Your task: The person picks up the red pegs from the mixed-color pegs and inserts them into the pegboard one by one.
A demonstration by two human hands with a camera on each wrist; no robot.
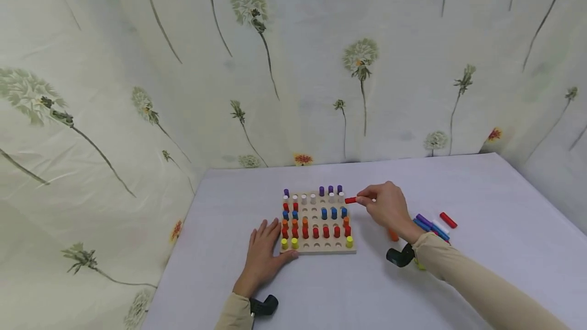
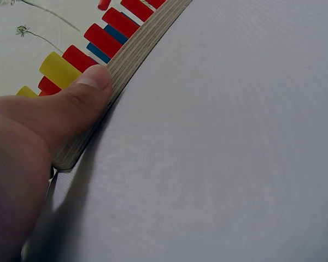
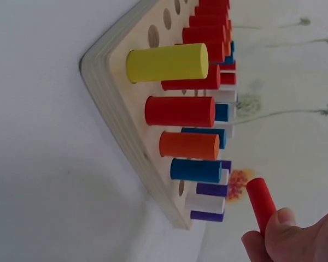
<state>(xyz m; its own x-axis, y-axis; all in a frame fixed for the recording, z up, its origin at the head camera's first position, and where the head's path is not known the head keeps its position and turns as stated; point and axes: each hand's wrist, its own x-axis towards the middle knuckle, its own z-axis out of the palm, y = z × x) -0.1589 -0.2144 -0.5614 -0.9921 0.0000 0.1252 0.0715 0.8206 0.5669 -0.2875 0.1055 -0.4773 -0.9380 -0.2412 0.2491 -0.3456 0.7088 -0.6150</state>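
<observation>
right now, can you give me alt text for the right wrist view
The right hand pinches a red peg in its fingers, held just off the far corner of a wooden pegboard. Yellow, red, orange, blue, purple and white pegs stand in the board, with several holes empty, on a pale tabletop.

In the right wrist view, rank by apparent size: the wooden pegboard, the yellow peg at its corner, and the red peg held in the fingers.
1. Wooden pegboard, largest.
2. Yellow cylindrical peg.
3. Red cylindrical peg pinched by the right hand; partly hidden by fingers and at a different distance, so its rank below yellow is unsure.
</observation>
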